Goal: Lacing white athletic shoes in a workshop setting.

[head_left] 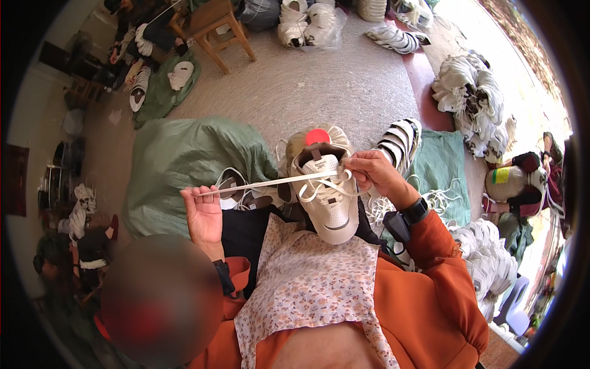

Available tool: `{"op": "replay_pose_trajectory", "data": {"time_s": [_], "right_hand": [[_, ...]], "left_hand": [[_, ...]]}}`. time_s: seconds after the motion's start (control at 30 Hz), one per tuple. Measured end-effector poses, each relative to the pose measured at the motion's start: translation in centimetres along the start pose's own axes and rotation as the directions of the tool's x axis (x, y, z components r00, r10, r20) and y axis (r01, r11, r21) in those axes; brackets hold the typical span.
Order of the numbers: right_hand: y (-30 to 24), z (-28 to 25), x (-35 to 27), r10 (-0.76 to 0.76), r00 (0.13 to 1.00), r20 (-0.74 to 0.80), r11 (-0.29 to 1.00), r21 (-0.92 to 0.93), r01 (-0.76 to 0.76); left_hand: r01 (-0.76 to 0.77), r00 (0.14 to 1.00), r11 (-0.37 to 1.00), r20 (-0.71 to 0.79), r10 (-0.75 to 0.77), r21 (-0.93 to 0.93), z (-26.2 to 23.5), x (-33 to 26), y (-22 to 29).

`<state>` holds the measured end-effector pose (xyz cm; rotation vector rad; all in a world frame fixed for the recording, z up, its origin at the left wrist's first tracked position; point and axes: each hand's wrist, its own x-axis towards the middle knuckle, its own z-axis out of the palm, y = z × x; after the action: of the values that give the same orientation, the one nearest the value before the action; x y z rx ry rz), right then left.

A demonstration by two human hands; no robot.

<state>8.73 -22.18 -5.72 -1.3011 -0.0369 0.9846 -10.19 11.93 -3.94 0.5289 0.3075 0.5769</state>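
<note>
We see a white sneaker (327, 198) propped on the person's lap, toe pointing back toward the body and its open collar facing away, so its long axis runs roughly straight out from the torso. A flat white lace (264, 182) stretches almost level from the eyelets out to the left. The left hand (204, 215) sits well to the left of the shoe, fingers curled shut around the lace's free end. The right hand (376, 172) is the nearer of the 2, touching the shoe's upper right side, fingertips pinched together on the lace by the eyelets.

A green sack (184, 157) lies just beyond the left hand. 1 striped shoe (401, 142) rests beside the right hand. At far right lies a pale rounded bundle with a yellow-green label (503, 176); we cannot tell what it is through the rim distortion. A heap of white shoes (470, 98) sits beyond it.
</note>
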Motion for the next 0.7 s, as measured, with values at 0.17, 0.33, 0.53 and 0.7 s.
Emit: {"op": "replay_pose_trajectory", "data": {"time_s": [0.17,0.33,0.53,0.7], "right_hand": [[0.0,-0.8,0.1,0.038,0.997,-0.07,0.993,-0.11,-0.045],[-1.2,-0.5,-0.1,-0.44,0.888,-0.134,0.789,-0.53,0.311],[-3.3,2.9,1.2,-0.6,0.708,0.373,0.261,-0.745,0.614],[-3.7,5.0,3.1,-0.442,0.606,0.661,-0.003,-0.676,0.737]], "left_hand": [[0.071,0.996,0.996,0.054,-0.074,0.047,1.0,0.2,-0.1],[0.19,0.966,0.782,0.03,-0.257,0.594,3.0,-0.5,-1.1],[0.303,0.861,0.587,0.049,-0.506,0.751,5.2,-0.2,-6.0],[0.312,0.856,0.529,0.008,-0.518,0.789,5.3,0.7,-8.6]]}}
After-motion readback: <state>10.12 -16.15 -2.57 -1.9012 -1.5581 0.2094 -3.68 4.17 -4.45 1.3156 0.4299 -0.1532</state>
